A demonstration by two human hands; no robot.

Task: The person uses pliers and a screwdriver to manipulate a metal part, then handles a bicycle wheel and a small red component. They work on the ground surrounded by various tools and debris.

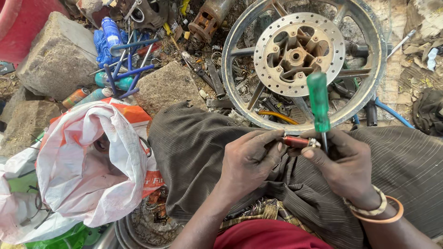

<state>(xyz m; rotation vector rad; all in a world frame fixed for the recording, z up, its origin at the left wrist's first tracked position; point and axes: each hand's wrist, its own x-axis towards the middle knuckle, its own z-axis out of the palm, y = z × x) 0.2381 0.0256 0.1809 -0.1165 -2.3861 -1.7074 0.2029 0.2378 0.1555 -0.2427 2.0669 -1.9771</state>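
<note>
A screwdriver [319,103] with a translucent green handle stands nearly upright, handle toward twelve o'clock, its dark metal shaft running down to six o'clock. At its lower end, toward nine o'clock, a small red cylindrical part [297,141] with a metal tip lies roughly horizontal, touching the shaft.

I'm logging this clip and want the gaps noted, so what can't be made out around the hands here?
All in the head view:
- Screwdriver tip: hidden behind the right hand.
- Small red part: mostly covered by the fingers of both hands, left hand included; its kind is unclear.
- White plastic bag: its folds hide the contents.
- Wheel: its top is cut off by the frame edge.
</note>
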